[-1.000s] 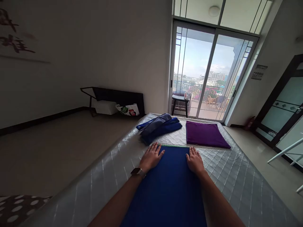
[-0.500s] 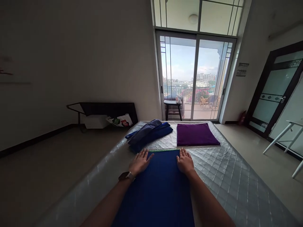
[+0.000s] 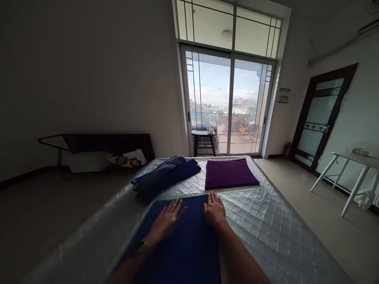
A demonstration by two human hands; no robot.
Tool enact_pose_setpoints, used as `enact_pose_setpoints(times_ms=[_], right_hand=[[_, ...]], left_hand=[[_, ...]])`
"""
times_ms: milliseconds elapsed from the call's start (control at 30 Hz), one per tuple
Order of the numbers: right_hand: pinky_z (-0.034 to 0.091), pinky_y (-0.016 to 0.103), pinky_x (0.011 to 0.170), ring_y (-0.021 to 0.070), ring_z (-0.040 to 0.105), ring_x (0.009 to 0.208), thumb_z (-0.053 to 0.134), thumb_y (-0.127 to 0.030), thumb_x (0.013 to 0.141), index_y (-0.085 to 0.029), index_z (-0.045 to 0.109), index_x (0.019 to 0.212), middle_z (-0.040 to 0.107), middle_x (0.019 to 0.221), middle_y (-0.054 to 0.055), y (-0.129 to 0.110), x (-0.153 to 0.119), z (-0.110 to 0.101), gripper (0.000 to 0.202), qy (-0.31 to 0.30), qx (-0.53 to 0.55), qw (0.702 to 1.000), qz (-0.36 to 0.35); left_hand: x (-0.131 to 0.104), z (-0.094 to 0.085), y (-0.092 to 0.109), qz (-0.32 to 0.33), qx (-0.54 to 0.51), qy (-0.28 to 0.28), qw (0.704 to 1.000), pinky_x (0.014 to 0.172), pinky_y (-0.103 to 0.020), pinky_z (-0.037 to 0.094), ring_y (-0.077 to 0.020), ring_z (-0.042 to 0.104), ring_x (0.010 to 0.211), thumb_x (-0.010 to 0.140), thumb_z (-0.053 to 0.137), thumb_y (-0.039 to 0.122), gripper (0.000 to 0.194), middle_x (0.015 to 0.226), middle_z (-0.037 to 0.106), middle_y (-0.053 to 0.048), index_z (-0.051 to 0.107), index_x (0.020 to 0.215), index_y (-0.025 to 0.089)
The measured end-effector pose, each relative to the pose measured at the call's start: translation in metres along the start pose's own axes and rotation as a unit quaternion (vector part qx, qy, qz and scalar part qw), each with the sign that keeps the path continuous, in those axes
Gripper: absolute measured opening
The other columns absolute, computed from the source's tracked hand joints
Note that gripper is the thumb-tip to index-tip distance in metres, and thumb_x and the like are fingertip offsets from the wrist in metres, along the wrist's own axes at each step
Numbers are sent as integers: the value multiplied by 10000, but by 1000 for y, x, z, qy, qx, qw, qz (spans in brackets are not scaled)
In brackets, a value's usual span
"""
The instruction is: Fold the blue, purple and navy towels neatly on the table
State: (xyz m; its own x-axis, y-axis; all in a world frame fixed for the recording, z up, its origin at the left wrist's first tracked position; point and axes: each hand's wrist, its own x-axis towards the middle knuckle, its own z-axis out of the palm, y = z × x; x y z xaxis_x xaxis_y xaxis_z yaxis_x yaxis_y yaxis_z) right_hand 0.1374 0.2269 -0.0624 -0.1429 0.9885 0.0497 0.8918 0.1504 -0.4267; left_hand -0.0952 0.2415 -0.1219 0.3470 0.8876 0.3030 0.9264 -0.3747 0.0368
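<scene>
A dark blue cloth (image 3: pixel 189 240) with a green far edge lies flat on the silvery quilted mattress (image 3: pixel 266 221). On its far right corner rests my right hand (image 3: pixel 215 210), palm down and fingers stretched out. My left hand (image 3: pixel 167 221) lies on the cloth a little inside its far edge, fingers apart, with a watch on the wrist. Neither hand grips anything. Beyond my left hand is a crumpled blue cloth heap (image 3: pixel 166 175). A purple cloth (image 3: pixel 231 173), spread flat and roughly rectangular, lies beyond my right hand.
Past the mattress stands a dark stool (image 3: pixel 203 135) by the sliding glass door (image 3: pixel 231 98). A low black bench (image 3: pixel 103 142) with a white box and a bag is at the left wall. On the right are a white table (image 3: pixel 358 157) and a dark-framed door (image 3: pixel 319 114).
The view has turned right. My left hand has moved inward from the cloth's left edge onto its surface, uncovering the far left corner. My right hand remains at the far right corner.
</scene>
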Motion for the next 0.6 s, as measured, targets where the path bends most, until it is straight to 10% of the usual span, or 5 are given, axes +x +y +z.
enact_pose_setpoints(times_ms=[133, 233, 400, 600], right_hand=[[147, 393, 1240, 209, 184, 1530, 263, -336, 1014, -45, 292, 1557, 242, 1633, 128, 0, 1, 1, 617, 2, -6, 1000, 1], [156, 391, 1238, 205, 189, 1530, 262, -334, 1015, -49, 296, 1557, 256, 1631, 124, 1, 2, 1, 614, 5, -12, 1000, 4], [145, 364, 1236, 192, 190, 1529, 270, -346, 1012, -59, 313, 1555, 271, 1629, 113, 1, 1, -1, 616, 4, -19, 1000, 4], [200, 368, 1220, 191, 256, 1510, 322, -322, 994, -145, 378, 1543, 318, 1623, 72, 7, 7, -4, 580, 11, -3, 1000, 26]], left_hand=[[-41, -20, -67, -98, -7, -47, 994, 1179, -540, 323, -306, 400, 1444, 949, 199, 449, 659, 1531, 474, -124, 543, 1430, 159], [-67, -50, -66, -191, 12, -50, 980, 1180, -537, 328, -328, 423, 1427, 911, 256, 607, 781, 1533, 465, -156, 513, 1443, 96], [-84, -78, 45, -82, 5, -57, 995, 992, -505, 517, -345, 649, 1174, 925, 362, 621, 592, 1239, 711, -152, 727, 1146, 211], [-94, -19, 207, 271, -128, -102, 948, 434, -262, 399, -148, 526, 390, 907, 572, 530, 314, 540, 636, 2, 699, 817, 257]])
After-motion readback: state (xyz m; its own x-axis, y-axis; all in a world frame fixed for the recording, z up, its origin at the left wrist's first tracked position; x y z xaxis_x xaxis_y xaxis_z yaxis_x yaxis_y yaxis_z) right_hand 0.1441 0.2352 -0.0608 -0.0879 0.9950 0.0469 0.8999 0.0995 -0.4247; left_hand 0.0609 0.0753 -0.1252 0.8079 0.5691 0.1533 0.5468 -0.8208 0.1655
